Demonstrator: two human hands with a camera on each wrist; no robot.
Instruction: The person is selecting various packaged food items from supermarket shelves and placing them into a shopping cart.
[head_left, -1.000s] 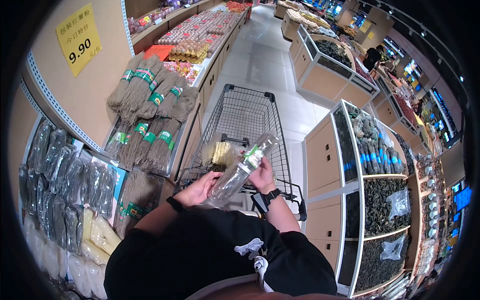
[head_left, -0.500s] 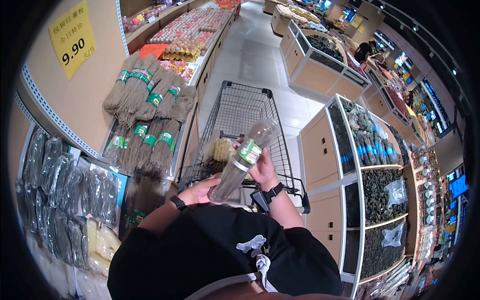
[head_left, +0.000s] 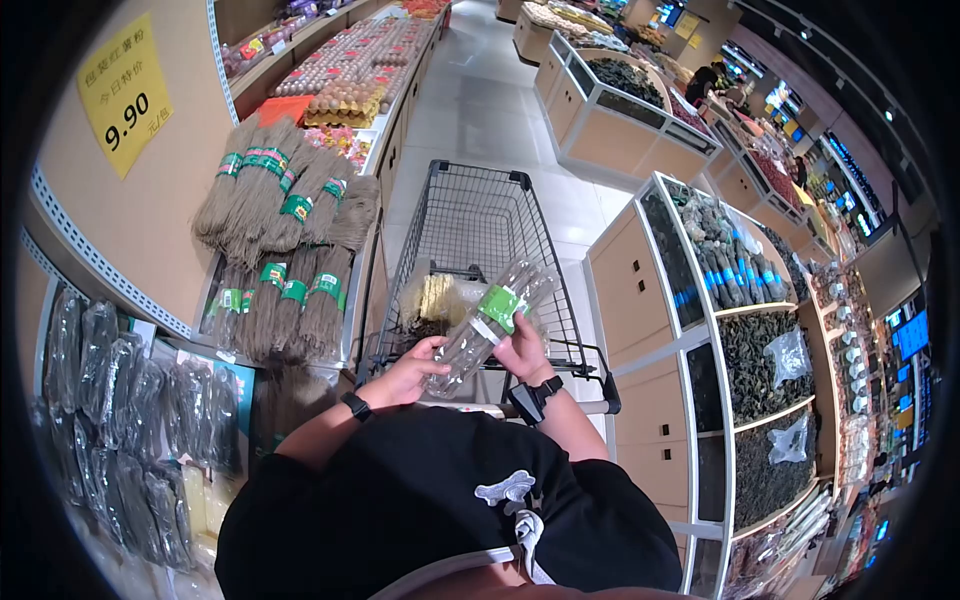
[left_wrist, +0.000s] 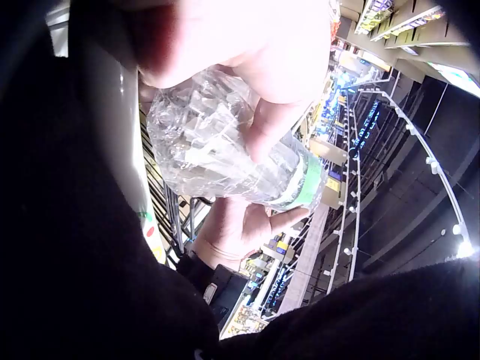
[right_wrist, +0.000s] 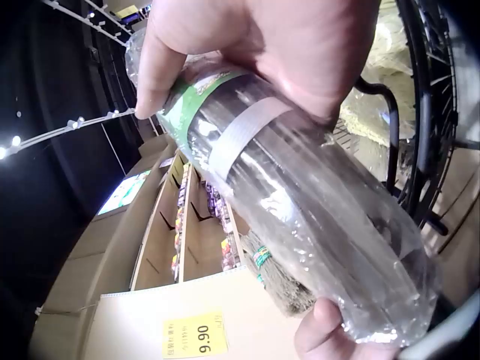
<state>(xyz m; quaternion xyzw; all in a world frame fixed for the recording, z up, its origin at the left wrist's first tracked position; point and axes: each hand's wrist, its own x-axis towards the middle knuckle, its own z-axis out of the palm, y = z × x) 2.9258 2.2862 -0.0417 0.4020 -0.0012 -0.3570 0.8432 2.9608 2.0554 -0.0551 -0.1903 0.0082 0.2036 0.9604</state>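
Note:
A clear plastic-wrapped noodle pack (head_left: 466, 348) with a green label (head_left: 498, 306) is held slantwise over the cart's handle end. The person's right hand (head_left: 524, 350) grips its upper, labelled part, thumb across the wrap. At the lower end the left hand (head_left: 407, 374) holds it with thumb and fingers. In the left wrist view the left hand (left_wrist: 247, 60) presses its thumb on the crinkled end of the pack (left_wrist: 202, 142). In the right wrist view the right hand (right_wrist: 262, 45) curls round the pack (right_wrist: 315, 202) near a white band.
A wire shopping cart (head_left: 470, 215) stands in front, with a yellowish bagged item (head_left: 436, 298) inside. Bundled noodles (head_left: 270, 190) and dark wrapped packs (head_left: 110, 380) fill the left shelves. A yellow price sign (head_left: 125, 95) hangs above. Bins of dried goods (head_left: 762, 365) line the right.
The pack has turned slightly in the hands, and the left fingers have closed more on its lower end. The head view has shifted, moving shelves and bins leftward in the picture.

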